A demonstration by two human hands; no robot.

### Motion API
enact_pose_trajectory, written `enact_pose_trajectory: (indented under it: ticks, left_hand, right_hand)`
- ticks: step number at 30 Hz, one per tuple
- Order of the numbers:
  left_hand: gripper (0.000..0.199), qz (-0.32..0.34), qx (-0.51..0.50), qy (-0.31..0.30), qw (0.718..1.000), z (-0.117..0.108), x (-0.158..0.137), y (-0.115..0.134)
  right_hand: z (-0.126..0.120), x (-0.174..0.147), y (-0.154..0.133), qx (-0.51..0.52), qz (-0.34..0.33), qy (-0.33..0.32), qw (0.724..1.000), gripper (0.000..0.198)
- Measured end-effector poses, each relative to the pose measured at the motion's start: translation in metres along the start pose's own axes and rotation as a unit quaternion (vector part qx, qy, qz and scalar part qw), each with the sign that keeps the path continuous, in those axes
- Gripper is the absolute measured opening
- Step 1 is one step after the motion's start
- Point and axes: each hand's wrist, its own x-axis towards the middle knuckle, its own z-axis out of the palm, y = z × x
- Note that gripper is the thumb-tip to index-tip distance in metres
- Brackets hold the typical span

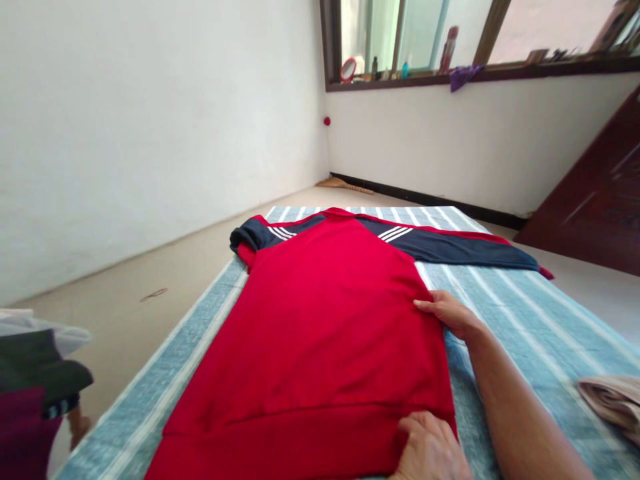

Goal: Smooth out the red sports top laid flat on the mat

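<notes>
A red jacket (325, 320) with navy sleeves and white shoulder stripes lies flat, back side up, its collar toward the far end. One sleeve (465, 247) stretches out to the right, while the other (250, 237) is bunched at the table's left edge. My right hand (453, 313) pinches the jacket's right side edge partway up, thumb on top and fingers partly under the cloth. Closer to me, my left hand (430, 448) has its fingers curled on the lower right corner by the hem; its fingertips are partly hidden.
A blue and white striped cloth (520, 320) covers the surface under the jacket. Folded beige fabric (613, 403) lies at the right edge. Dark and white clothes (37, 367) are piled at lower left. Bottles (449, 50) stand on the windowsill; a dark red panel (595, 180) leans at right.
</notes>
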Motion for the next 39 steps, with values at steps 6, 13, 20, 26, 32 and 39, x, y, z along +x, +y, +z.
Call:
enact_pose_trajectory:
  ticks: [6, 13, 20, 26, 32, 39]
  left_hand:
    - [0.019, 0.084, -0.018, 0.099, 0.991, -0.050, -0.008, -0.027]
    - [0.017, 0.150, -0.047, 0.017, 0.988, -0.054, -0.010, -0.044]
    - [0.017, 0.180, -0.071, 0.027, 0.981, -0.044, -0.008, -0.047]
    - [0.018, 0.191, -0.084, -0.023, 0.978, -0.047, -0.008, -0.049]
    - [0.017, 0.200, -0.107, -0.019, 0.974, -0.041, -0.010, -0.050]
    - [0.021, 0.199, -0.131, -0.015, 0.971, -0.024, -0.008, -0.048]
  right_hand:
    - [0.000, 0.000, 0.000, 0.019, -0.015, -0.009, 1.000, 0.013]
    - [-0.002, -0.001, -0.003, 0.020, 0.003, -0.009, 1.000, 0.011]
    - [-0.003, -0.003, -0.004, 0.030, -0.030, 0.000, 0.999, 0.019]
    - [-0.004, 0.002, 0.001, -0.029, 0.014, 0.020, 0.999, 0.017]
    - [-0.006, 0.006, 0.003, -0.072, 0.001, 0.069, 0.995, 0.022]
    - [-0.007, 0.011, 0.006, -0.233, -0.009, 0.120, 0.965, 0.023]
